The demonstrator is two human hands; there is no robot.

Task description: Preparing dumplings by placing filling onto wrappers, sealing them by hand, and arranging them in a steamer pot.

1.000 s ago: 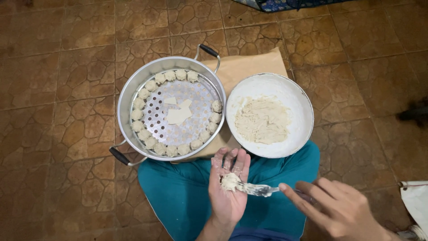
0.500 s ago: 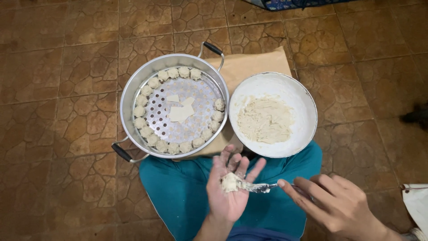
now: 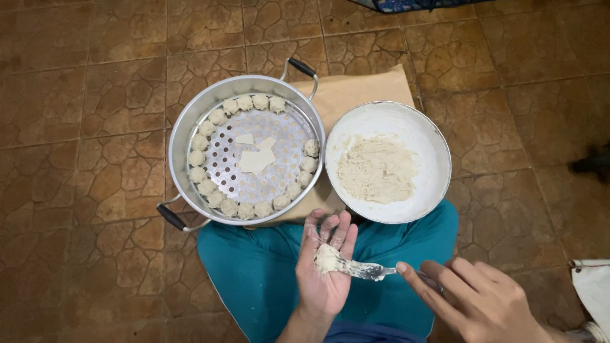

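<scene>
Resting on the open palm of the left hand [image 3: 325,276], a lump of filling [image 3: 328,258] on a wrapper is being pressed by a fork [image 3: 365,270], above the teal-clad lap [image 3: 254,267]. The left fingers [image 3: 330,232] are being held spread and slightly curled upward. The fork handle is being pinched by the right hand [image 3: 473,302], its fingers [image 3: 422,286] pressed together around it. On the tiled floor [image 3: 76,95], a steamer tray [image 3: 190,124] is being lined along its rim with dumplings [image 3: 251,103], spare wrappers [image 3: 256,159] lying at its centre. Just beside it, on brown paper [image 3: 362,86], a white bowl [image 3: 416,124] of filling is sitting.
</scene>
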